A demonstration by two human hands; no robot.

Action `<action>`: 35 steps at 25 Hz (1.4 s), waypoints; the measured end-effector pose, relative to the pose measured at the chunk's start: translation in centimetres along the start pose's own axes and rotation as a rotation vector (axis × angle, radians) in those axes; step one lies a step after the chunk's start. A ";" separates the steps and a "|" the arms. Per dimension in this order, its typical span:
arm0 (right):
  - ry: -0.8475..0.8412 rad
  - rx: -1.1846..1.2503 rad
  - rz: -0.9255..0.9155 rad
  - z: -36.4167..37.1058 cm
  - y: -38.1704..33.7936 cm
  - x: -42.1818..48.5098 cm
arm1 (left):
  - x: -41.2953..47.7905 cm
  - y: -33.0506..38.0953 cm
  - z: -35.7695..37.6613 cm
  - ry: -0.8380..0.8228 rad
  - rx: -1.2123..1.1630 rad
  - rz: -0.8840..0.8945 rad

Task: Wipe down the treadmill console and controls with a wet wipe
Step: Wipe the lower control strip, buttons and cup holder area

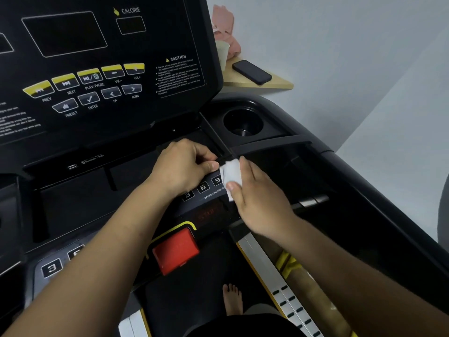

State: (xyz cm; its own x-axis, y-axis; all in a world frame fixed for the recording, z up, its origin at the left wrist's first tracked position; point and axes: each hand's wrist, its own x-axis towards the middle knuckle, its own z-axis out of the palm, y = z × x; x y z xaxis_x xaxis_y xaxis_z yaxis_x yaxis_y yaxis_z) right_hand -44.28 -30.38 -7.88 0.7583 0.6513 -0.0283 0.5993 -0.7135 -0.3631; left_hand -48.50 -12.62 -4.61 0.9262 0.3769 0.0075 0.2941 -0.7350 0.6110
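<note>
- Wet wipe (230,175): a small white folded square, held at mid-frame just above the speed keys (202,187). We judge that it is being opened or refolded to give a fresh face, and is not yet pressed to a surface.
- Left hand (184,164): fingers curled, thumb and forefinger pinching the wipe's nine o'clock edge, seemingly to pull it apart.
- Right hand (257,200): thumb clamped over the wipe's lower corner and fingers behind it, gripping from five o'clock as the counter-hold.
- Console (97,57): an upright black panel at eleven o'clock, its labelled buttons facing us.
- Red stop button (176,249): at seven o'clock of the hands.
- Cup holder (243,122): at one o'clock.
- Phone (252,72): beyond the cup holder on a wooden shelf (279,84), off the machine.
</note>
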 end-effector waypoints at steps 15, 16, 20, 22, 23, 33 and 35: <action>-0.546 0.754 0.564 -3.2 3.1 4.6 | 0.0 0.1 -0.3 -0.041 -0.054 -0.007; -0.512 0.703 0.528 -3.2 2.8 4.8 | 0.0 0.0 -0.3 -0.045 -0.066 -0.007; -0.394 0.547 0.443 -3.9 1.2 5.2 | 0.1 -0.1 -0.3 -0.043 -0.086 -0.001; -0.403 0.517 0.491 -4.3 1.2 5.5 | 0.1 -0.3 -0.2 -0.042 -0.097 0.002; -0.379 0.509 0.501 -4.3 1.4 5.5 | 0.1 -0.3 -0.2 -0.042 -0.107 0.004; -0.478 0.403 0.445 -4.9 3.9 2.2 | 0.2 -0.9 0.1 -0.031 -0.175 0.016; -0.458 0.279 0.295 -6.5 3.9 0.0 | 0.3 -1.0 0.1 -0.032 -0.169 0.020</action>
State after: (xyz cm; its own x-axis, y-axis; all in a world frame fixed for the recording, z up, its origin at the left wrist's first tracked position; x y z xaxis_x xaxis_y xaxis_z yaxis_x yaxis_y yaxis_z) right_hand -40.24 -34.83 -3.20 0.6572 0.5259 -0.5400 0.2443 -0.8263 -0.5074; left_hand -48.48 -11.85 -5.32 0.9393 0.3430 -0.0026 0.2342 -0.6357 0.7355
